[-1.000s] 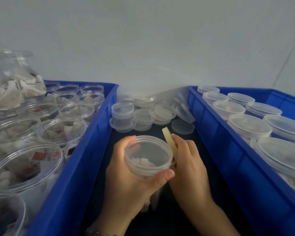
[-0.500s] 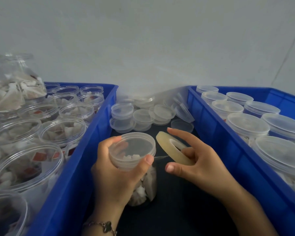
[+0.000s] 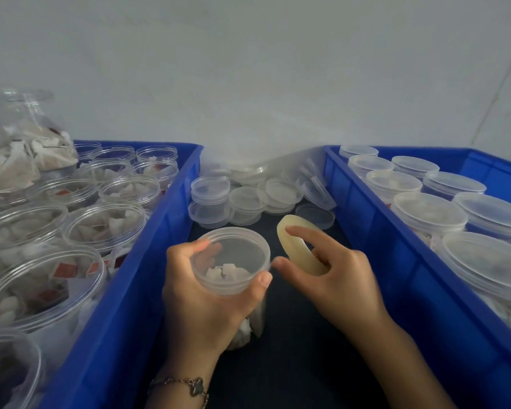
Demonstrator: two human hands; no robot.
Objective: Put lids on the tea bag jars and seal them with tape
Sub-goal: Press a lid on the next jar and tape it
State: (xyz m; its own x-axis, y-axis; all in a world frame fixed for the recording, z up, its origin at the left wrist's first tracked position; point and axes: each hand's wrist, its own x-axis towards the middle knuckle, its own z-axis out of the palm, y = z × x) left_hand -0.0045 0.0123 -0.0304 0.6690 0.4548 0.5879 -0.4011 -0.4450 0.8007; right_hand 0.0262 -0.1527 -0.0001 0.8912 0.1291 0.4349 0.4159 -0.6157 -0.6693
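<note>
1. The lidded jar (image 3: 232, 261) stands on the dark desk (image 3: 301, 349) between two blue crates.
2. The left hand (image 3: 201, 293) has its grip clamped around the jar's top.
3. The right hand (image 3: 334, 278) pinches the tape roll (image 3: 300, 247), just beside the jar.
4. Loose lids (image 3: 248, 199) lie behind.

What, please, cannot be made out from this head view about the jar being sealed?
- Tape strip between tape roll and jar: too thin and clear to see.
- Jar's lower body: hidden by left hand.
- Right hand fingers inside the roll: partly hidden by it.
</note>
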